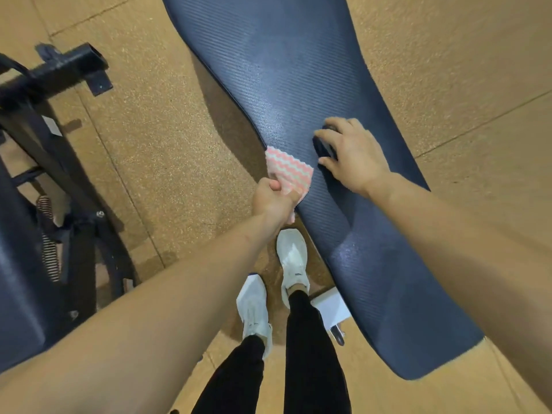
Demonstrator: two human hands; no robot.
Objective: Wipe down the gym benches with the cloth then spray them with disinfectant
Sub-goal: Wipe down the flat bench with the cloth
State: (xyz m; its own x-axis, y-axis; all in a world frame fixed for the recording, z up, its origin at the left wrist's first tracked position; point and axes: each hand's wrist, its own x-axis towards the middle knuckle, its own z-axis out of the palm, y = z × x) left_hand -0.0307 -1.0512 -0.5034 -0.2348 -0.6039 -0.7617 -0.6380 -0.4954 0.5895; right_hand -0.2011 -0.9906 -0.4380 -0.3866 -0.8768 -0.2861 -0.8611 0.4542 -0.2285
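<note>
A long dark blue padded gym bench (298,70) runs from the top centre down to the lower right. My left hand (273,201) grips a pink and white zigzag cloth (288,168) at the bench's left edge. My right hand (352,153) lies on the pad just right of the cloth, its fingers curled over a small dark object (324,146) that is mostly hidden under the palm. I cannot tell what that object is.
Black frame parts and a dark pad of another machine (44,162) fill the left side. A white metal foot (330,307) of the bench shows near my white shoes (292,258). Tan speckled rubber floor (155,150) lies between the two.
</note>
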